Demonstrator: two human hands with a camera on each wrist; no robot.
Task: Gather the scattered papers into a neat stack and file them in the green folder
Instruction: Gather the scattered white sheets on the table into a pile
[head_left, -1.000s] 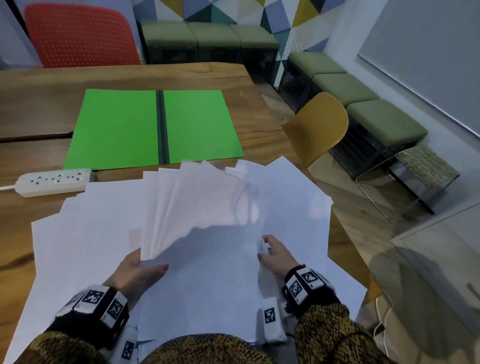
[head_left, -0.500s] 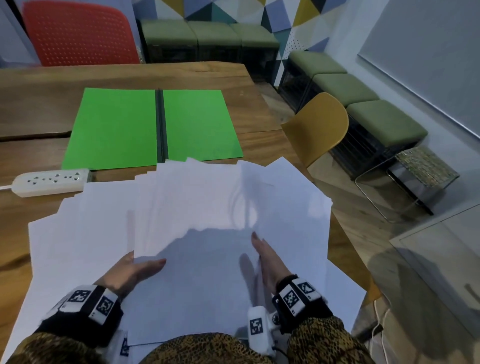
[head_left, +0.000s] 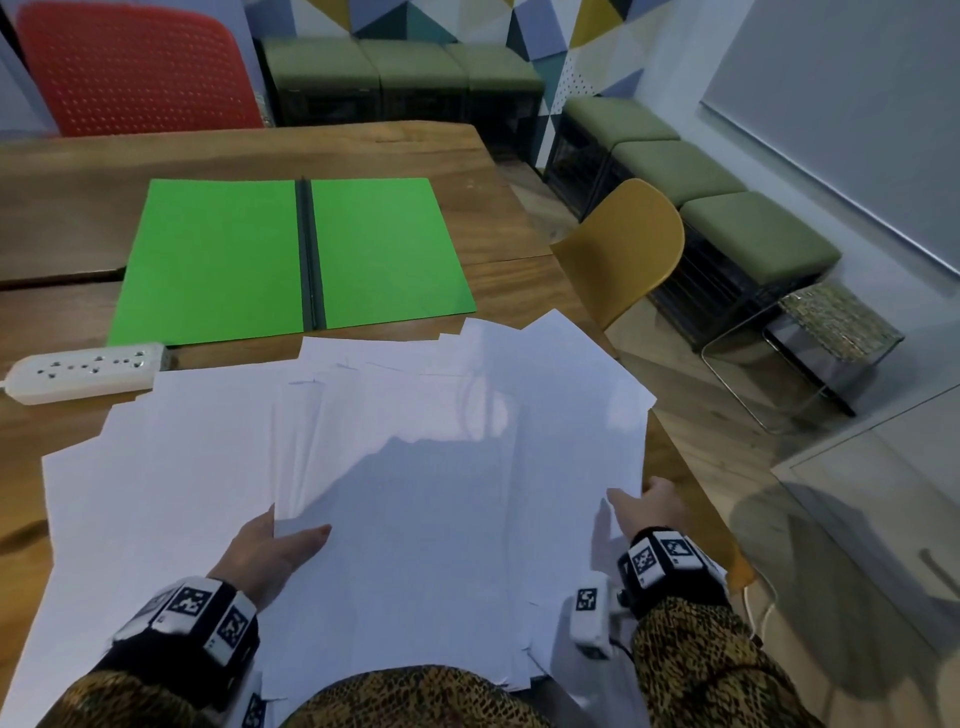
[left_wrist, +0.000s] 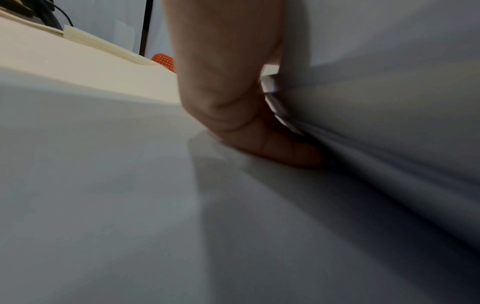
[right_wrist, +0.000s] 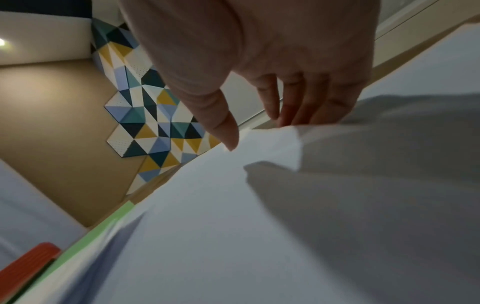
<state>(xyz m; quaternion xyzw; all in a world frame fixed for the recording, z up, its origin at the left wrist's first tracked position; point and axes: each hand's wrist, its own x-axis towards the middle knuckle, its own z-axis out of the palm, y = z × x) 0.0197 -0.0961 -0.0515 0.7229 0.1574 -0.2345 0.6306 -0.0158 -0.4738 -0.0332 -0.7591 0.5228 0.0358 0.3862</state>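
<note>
Both hands (head_left: 270, 551) (head_left: 652, 506) flank the fanned papers (head_left: 415, 493), left grip pinching

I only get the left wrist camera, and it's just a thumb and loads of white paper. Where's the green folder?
Observer: The green folder lies open and flat on the table, beyond the papers.
Operator: What's the other hand doing?
Observer: The right hand is at the papers' right edge, with its fingers touching a lifted sheet corner.
Operator: Is any paper in the folder yet?
Observer: No, both halves show plain green.
</note>
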